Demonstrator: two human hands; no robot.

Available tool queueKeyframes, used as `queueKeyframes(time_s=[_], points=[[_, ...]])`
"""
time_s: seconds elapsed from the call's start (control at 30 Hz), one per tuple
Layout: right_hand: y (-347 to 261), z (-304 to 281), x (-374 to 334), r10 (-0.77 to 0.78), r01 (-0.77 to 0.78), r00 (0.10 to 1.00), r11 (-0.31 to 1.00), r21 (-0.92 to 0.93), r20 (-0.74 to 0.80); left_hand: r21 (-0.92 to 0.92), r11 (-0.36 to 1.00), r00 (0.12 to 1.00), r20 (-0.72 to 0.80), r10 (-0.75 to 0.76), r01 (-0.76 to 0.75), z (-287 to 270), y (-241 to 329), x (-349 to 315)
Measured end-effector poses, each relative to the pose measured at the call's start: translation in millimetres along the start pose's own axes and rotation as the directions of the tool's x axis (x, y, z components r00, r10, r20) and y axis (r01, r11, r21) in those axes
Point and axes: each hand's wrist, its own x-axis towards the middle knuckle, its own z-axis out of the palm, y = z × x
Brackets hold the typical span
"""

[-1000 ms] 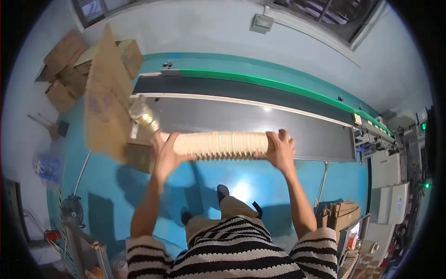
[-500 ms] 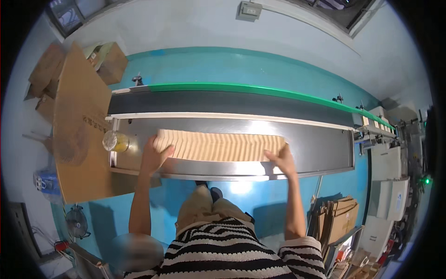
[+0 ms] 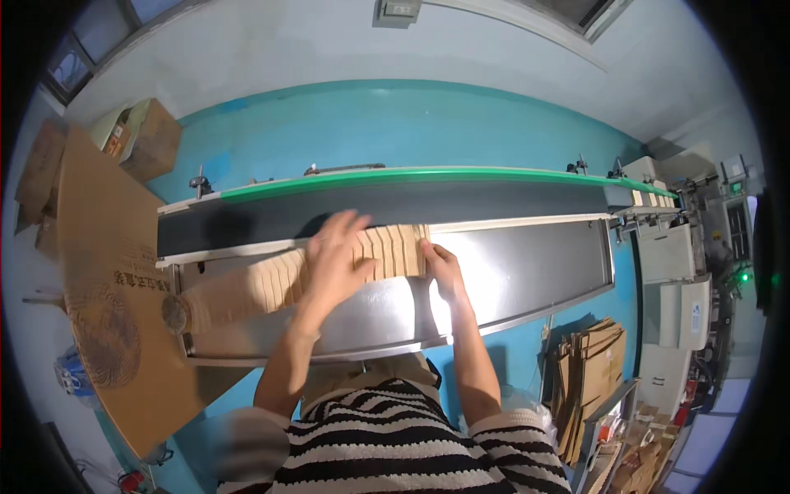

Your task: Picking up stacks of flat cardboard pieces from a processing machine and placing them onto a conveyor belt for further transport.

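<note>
A long row of thin tan cartons (image 3: 276, 281), pressed face to face so that their edges make stripes, lies slanted on the steel tray table (image 3: 527, 263). Over its middle, my left hand (image 3: 331, 262) is open, fingers spread, and covers part of the row. At the right end, my right hand (image 3: 443, 270) grips the last cartons with thumb and fingers. Beside the left end stands a roll of clear tape (image 3: 175, 314), close to the big cardboard box.
A dark conveyor belt (image 3: 502, 200) with a green guide rail (image 3: 461, 174) runs behind the tray. The large open cardboard box (image 3: 103, 272) stands left. Flattened cardboard (image 3: 588, 370) leans at the lower right, with white machine cabinets (image 3: 685, 309) beyond.
The carton row has shifted left and now slants, its right end farther away. My left hand has moved from its left end to over the middle. My right hand has moved left with the right end.
</note>
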Motion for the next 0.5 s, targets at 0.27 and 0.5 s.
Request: queueKeyframes(time_s=[0.27, 0.5], points=[[15, -36, 37, -0.033, 0.039, 0.997, 0.995, -0.089, 0.07, -0.125, 0.989, 0.645, 0.763, 0.042, 0.084, 79, -37, 87], [16, -7, 79, -0.421, 0.39, 0.907, 0.821, -0.416, 0.019, -0.24, 0.968, 0.744, 0.66, 0.105, 0.077, 96, -44, 119]])
